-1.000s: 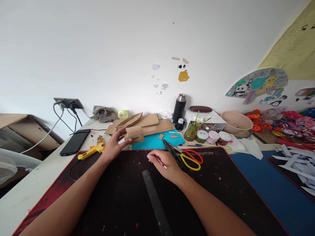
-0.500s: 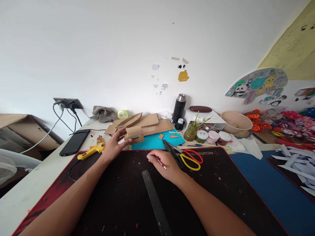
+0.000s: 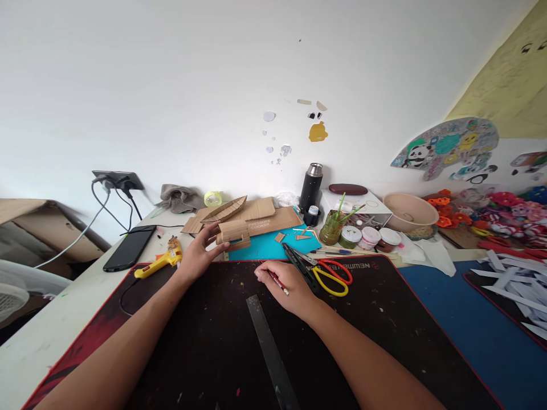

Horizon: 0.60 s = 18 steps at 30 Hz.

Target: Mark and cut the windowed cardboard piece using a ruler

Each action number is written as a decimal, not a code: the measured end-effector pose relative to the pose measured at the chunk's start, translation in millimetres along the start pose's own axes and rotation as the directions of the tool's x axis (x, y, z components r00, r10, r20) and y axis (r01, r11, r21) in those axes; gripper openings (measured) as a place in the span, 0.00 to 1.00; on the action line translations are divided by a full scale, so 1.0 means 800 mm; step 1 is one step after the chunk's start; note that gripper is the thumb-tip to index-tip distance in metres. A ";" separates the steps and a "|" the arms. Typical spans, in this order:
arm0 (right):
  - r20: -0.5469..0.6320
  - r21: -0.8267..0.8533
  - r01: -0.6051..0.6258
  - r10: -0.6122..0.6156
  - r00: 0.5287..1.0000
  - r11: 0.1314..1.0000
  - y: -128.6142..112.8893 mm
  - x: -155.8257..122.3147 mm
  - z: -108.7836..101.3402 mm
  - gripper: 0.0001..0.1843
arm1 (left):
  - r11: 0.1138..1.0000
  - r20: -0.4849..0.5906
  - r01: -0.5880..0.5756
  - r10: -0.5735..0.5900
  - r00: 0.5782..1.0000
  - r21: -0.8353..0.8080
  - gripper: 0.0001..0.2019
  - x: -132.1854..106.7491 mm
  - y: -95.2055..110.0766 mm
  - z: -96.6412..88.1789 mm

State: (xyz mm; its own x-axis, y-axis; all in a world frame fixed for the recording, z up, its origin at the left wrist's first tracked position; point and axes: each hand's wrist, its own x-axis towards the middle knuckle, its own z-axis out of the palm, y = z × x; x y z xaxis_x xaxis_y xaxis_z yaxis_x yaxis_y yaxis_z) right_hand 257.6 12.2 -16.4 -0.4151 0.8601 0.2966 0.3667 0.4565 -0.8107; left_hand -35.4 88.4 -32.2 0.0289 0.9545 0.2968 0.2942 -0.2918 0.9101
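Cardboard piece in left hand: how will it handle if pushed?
The corrugated cardboard piece is probably light: the left hand holds it by one end. Being ridged, it's likely fairly stiff, though the narrow strip along its lower edge may bend.

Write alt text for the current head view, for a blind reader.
A person's left hand holds a small cardboard structure while the right hand holds a pencil over a dark mat, with a ruler, scissors and glue gun nearby.
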 end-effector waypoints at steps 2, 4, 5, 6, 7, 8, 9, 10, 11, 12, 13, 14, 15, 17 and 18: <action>0.000 0.000 0.000 0.000 1.000 1.000 0.000 0.000 0.000 0.13 | 1.000 0.002 -0.001 0.001 1.000 0.000 0.45 0.000 -0.001 0.000; 0.001 -0.002 -0.001 0.001 1.000 1.000 0.000 0.000 0.000 0.13 | 1.000 0.004 -0.003 0.003 1.000 0.001 0.45 0.000 -0.002 0.000; 0.001 -0.002 -0.002 0.002 1.000 1.000 0.000 0.000 0.000 0.13 | 1.000 0.004 -0.004 0.004 1.000 0.002 0.45 0.000 -0.002 0.000; 0.001 -0.002 -0.001 0.001 1.000 1.000 0.000 0.000 0.000 0.13 | 1.000 0.004 -0.005 0.005 1.000 0.003 0.45 0.000 -0.003 0.000; 0.001 -0.002 -0.001 0.001 1.000 1.000 0.000 0.000 0.000 0.13 | 1.000 0.004 -0.006 0.005 1.000 0.005 0.45 0.000 -0.003 0.000; 0.001 -0.002 0.000 0.000 1.000 1.000 0.000 0.000 0.000 0.13 | 1.000 0.003 -0.006 0.006 1.000 0.007 0.46 0.000 -0.004 0.000; 0.001 -0.002 0.000 0.000 1.000 1.000 0.000 0.000 0.000 0.13 | 1.000 0.003 -0.005 0.005 1.000 0.008 0.46 0.000 -0.004 0.000; 0.001 -0.003 0.001 -0.001 1.000 1.000 0.000 0.001 0.000 0.13 | 1.000 0.003 -0.005 0.005 1.000 0.009 0.46 0.000 -0.004 0.000; 0.001 -0.004 0.002 -0.002 1.000 1.000 0.000 0.001 0.000 0.13 | 1.000 0.002 -0.004 0.004 1.000 0.008 0.46 0.000 -0.004 0.000; 0.001 -0.005 0.002 -0.002 1.000 1.000 0.000 0.001 0.000 0.13 | 1.000 0.002 -0.004 0.004 1.000 0.008 0.46 0.000 -0.004 0.000; 0.001 -0.006 0.002 -0.002 1.000 1.000 -0.001 0.000 0.000 0.13 | 1.000 0.003 -0.003 0.003 1.000 0.007 0.45 0.000 -0.004 0.000; 0.001 -0.006 0.002 -0.002 1.000 1.000 -0.001 0.000 0.000 0.13 | 1.000 0.003 -0.002 0.002 1.000 0.007 0.45 0.000 -0.004 0.000; 0.001 -0.007 0.002 -0.002 1.000 1.000 -0.001 0.000 0.000 0.13 | 1.000 0.003 -0.001 0.001 1.000 0.008 0.45 0.000 -0.004 0.000; 0.003 -0.007 0.002 -0.002 1.000 1.000 -0.001 0.000 0.000 0.14 | 1.000 0.002 -0.002 0.002 1.000 0.011 0.46 0.000 -0.004 0.000; 0.005 -0.008 0.002 -0.002 1.000 1.000 -0.001 0.000 0.000 0.14 | 1.000 0.001 -0.003 0.003 1.000 0.013 0.46 0.000 -0.004 0.000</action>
State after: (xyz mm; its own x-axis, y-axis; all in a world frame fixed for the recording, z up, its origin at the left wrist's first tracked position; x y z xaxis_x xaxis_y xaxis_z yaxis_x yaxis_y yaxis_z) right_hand 257.6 12.0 -15.6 -0.4198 0.8581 0.2959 0.3722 0.4600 -0.8061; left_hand -36.3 89.3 -34.9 0.0309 0.9538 0.2990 0.3067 -0.2938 0.9053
